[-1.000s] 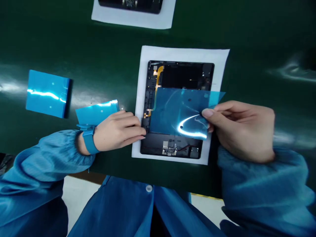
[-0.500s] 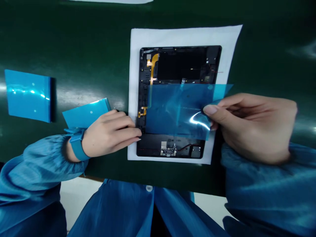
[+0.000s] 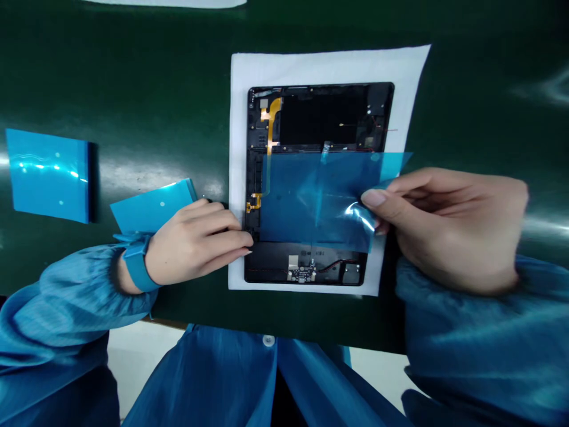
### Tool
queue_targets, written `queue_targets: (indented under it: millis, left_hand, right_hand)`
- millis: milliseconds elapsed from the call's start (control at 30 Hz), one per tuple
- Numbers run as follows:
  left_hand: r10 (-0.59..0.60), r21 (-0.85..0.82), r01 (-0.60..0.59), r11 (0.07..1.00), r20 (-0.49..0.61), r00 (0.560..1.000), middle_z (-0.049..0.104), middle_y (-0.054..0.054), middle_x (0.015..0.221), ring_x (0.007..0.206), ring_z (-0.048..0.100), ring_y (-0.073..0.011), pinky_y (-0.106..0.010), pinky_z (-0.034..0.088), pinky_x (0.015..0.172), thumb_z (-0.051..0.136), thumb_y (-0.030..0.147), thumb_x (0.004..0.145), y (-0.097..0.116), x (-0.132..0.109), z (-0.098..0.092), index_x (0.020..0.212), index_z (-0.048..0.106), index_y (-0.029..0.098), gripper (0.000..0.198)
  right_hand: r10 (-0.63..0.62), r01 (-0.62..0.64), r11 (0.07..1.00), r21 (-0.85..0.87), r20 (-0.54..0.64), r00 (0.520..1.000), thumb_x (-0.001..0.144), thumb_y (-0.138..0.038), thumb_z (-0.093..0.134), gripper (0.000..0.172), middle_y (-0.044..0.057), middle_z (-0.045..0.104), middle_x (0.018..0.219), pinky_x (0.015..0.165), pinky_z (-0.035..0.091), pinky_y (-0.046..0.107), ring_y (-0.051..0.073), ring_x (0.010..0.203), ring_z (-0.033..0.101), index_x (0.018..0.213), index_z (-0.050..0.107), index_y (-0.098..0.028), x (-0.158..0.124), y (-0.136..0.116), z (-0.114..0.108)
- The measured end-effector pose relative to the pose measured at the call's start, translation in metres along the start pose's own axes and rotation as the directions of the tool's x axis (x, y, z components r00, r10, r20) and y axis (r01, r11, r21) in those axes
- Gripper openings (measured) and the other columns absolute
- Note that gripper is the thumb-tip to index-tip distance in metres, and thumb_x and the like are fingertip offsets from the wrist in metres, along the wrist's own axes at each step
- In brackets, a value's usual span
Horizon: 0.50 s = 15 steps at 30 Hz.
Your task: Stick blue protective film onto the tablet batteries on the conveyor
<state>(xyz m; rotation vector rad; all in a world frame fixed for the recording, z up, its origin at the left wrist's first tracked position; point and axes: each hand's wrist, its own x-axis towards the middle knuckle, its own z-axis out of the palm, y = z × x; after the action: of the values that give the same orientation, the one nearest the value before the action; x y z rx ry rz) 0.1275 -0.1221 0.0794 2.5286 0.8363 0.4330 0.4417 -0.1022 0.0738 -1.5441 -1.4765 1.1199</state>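
Note:
An opened black tablet housing (image 3: 342,261) lies on a white sheet (image 3: 326,66), its circuit parts and orange ribbon cable (image 3: 271,133) showing. Translucent blue film (image 3: 306,196) spreads across its middle, reaching past the right edge. Between thumb and fingers, my right hand (image 3: 453,225) pinches the film's right side, which bends and shines there. At the housing's lower left edge, my left hand (image 3: 195,243) is closed with its fingertips against the rim. Whether the film's underside touches the parts, I cannot tell.
A stack of blue film sheets (image 3: 48,184) lies at the far left of the dark green table (image 3: 160,89). Another small blue stack (image 3: 153,204) sits partly behind my left hand. A white edge (image 3: 178,3) shows at the top.
The view has shifted slightly, moving things a little to the left. Both hands keep their hold, and the bright reflection on the film near my right hand has changed shape.

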Motion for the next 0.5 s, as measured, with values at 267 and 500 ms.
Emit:
queue_targets:
  millis: [267, 500]
  left_hand:
    - [0.009, -0.005, -0.009, 1.000, -0.013, 1.000, 0.071, -0.004, 0.094, 0.079, 0.063, -0.0163, -0.031, 0.047, 0.067, 0.061, 0.026, 0.099, 0.0001, 0.0003, 0.0005, 0.106, 0.066, 0.018, 0.012]
    - [0.002, -0.008, -0.002, 1.000, -0.006, 1.000, 0.072, -0.005, 0.094, 0.080, 0.064, -0.0164, -0.031, 0.047, 0.068, 0.061, 0.026, 0.099, -0.0001, 0.0000, 0.0004, 0.106, 0.066, 0.018, 0.012]
  right_hand:
    - [0.000, -0.001, 0.999, -0.041, -0.015, 1.000, 0.077, -0.022, 0.085, 0.011, -0.002, 0.067, 0.060, 0.042, 0.050, 0.020, 0.009, 0.046, 0.058, 0.077, 0.074, -0.018, 0.0004, -0.0009, 0.0001]
    - [0.003, -0.003, 1.000, -0.018, -0.014, 1.000, 0.076, -0.020, 0.085, 0.010, -0.002, 0.067, 0.061, 0.043, 0.052, 0.020, 0.009, 0.046, 0.058, 0.078, 0.076, -0.019, 0.0005, 0.0002, 0.0001]
